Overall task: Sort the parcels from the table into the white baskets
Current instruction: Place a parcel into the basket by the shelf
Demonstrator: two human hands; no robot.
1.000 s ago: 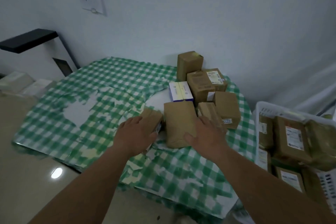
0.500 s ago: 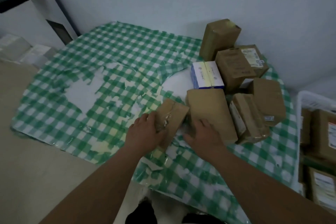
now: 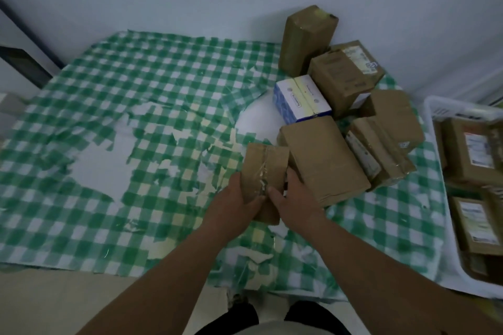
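A small taped parcel (image 3: 262, 171) is gripped between the left hand (image 3: 235, 202) and right hand (image 3: 295, 202), fingers curled round it, just above the tabletop (image 3: 136, 117); carrying it rightward to the white basket (image 3: 438, 171) seems next

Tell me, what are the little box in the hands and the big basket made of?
The small parcel looks like brown cardboard, matte, sealed with shiny clear tape that glints down its middle. The left hand and right hand both hold it. The white basket looks like smooth moulded plastic, probably, judging by its rounded rim and slotted wall.
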